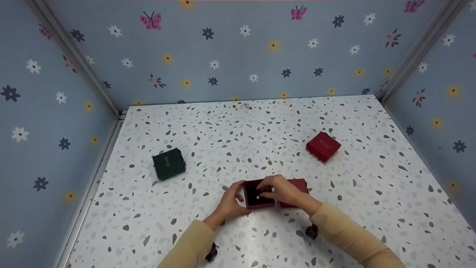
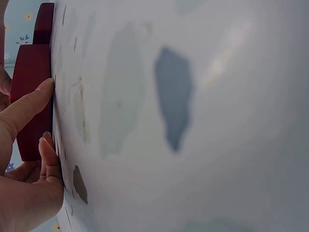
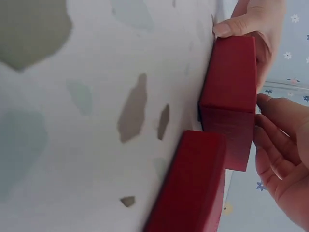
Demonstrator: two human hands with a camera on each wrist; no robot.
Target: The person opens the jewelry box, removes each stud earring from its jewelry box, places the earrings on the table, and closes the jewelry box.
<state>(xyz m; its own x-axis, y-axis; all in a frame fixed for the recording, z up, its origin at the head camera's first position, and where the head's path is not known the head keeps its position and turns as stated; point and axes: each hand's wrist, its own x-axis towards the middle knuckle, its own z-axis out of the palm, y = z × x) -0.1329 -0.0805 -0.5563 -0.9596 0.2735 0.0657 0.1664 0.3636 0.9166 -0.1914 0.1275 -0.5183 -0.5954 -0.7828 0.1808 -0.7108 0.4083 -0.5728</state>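
Note:
A red jewelry box (image 1: 262, 206) with a dark lining lies uncovered on the table before me. My left hand (image 1: 231, 203) grips it from its left side, thumb at the near wall (image 2: 31, 101) and fingers round the far left corner. Inside, a small shiny piece (image 1: 258, 197) shows against the dark lining. Over the box opening is my right hand (image 1: 280, 190), its thumb and fingertips close beside the shiny piece; I cannot tell whether they pinch anything. Partly under the right hand and wrist lies the red lid (image 1: 299, 185), just right of the box.
A closed dark green jewelry box (image 1: 169, 164) stands to the left, and a closed red one (image 1: 323, 146) at the back right. The speckled white table (image 1: 208, 126) is bordered by flower-patterned panels (image 1: 238, 48) at the back and both sides.

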